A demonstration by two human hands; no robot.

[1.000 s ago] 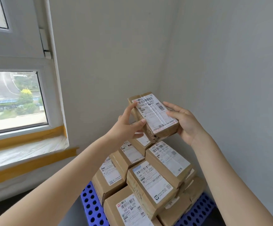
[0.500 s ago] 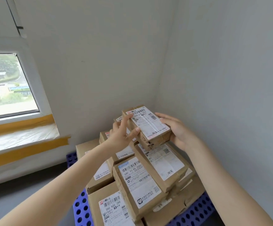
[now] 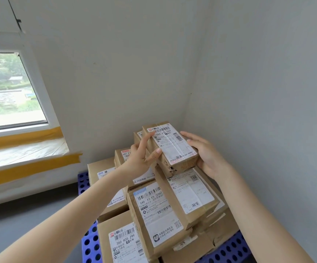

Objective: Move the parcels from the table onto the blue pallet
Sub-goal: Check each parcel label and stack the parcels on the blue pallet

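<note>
The left hand [image 3: 141,157] is held against the near-left long side of a small brown parcel [image 3: 170,146], its forefinger stretched along the top left edge and its thumb laid on the corner of the white shipping label [image 3: 172,143]; the fingers are straight and spread, not curled round the box. The parcel is carried at the very top of the parcel stack [image 3: 163,202], just above or perhaps already touching the larger box beneath; contact cannot be told. Its long axis runs away from the person toward the wall corner [image 3: 190,103], slightly leftward, and its near end hangs lowest. The right hand [image 3: 207,154] is pressed flat against the opposite long side, fingers extended and close together. Both hands are equally near, so the parcel is squeezed between two open palms. Setting it down is judged to call for a short drop straight downward. The blue pallet [image 3: 89,242] shows below the stack.
</note>
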